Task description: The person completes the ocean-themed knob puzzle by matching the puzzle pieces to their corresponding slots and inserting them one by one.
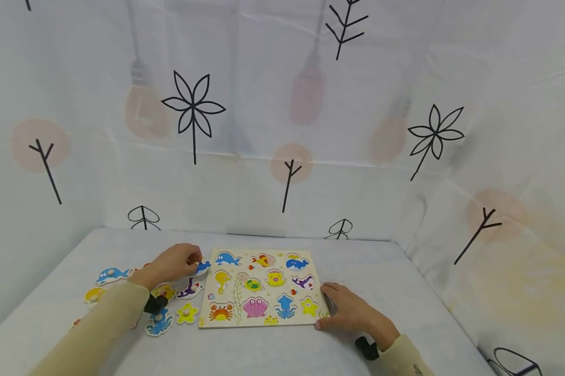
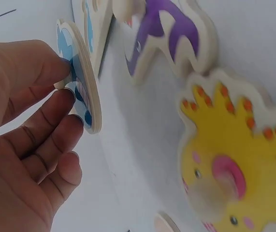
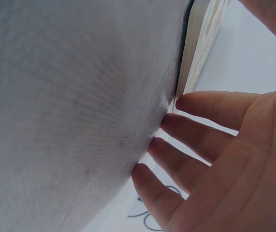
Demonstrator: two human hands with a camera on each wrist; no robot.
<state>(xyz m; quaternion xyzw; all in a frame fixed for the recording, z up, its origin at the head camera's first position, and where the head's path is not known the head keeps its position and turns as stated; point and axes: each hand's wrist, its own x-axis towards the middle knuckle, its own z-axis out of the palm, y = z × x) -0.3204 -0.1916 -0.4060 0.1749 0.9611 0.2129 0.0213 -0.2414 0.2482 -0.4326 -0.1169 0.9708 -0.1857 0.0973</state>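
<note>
Left hand (image 1: pixel 173 265), left of centre in the head view: thumb and fingertips pinch a blue piece (image 2: pixel 83 77), which appears nearly edge-on at upper left of the left wrist view. In the head view this piece is partly hidden by the hand, just beside the upper left edge of a puzzle board (image 1: pixel 249 322). Right hand (image 1: pixel 348 308), lower right of centre: thumb and fingers spread apart at the board's right edge; in the right wrist view the fingers extend, separated, with their tips at the tabletop (image 1: pixel 367 263).

The board lies flat at lower centre, bearing pictures of sea animals, including a crab at its lower left and a star at its lower right. Left of it lie a purple piece (image 1: pixel 189 288), a yellow star piece (image 1: pixel 186 313), a blue squid piece (image 1: pixel 159 324) and a yellow piece with orange dots (image 2: pixel 239 164), large at lower right of the left wrist view. Farther left lies a blue fish-like piece (image 1: pixel 113 274). Behind the table hangs a pale cloth (image 1: pixel 244 188) printed with line-drawn plants and faint bulbs.
</note>
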